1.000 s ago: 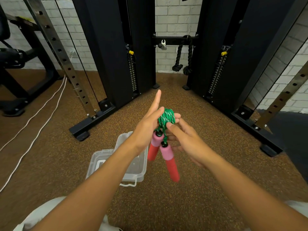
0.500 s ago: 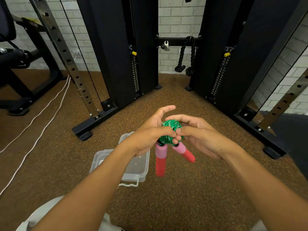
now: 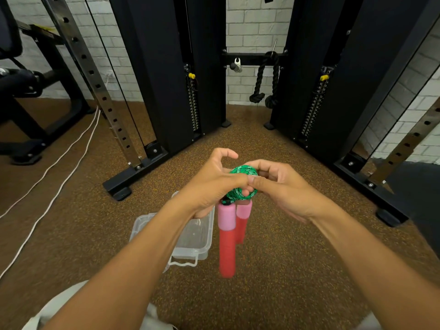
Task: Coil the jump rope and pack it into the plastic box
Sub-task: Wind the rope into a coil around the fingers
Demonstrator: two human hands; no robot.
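Green coiled rope (image 3: 242, 181) clamped between my left grip (image 3: 212, 186) and right grip (image 3: 278, 184), handles (image 3: 227, 236) dangling beside the plastic box (image 3: 190, 236)

Even, fairly bright indoor light with soft shadows; straight black machine posts (image 3: 166, 75) bow outward near the frame edges, and the hanging red handles (image 3: 227, 244) look slightly motion-blurred

Gym; cable machine (image 3: 166, 75), rubber floor (image 3: 273, 270)
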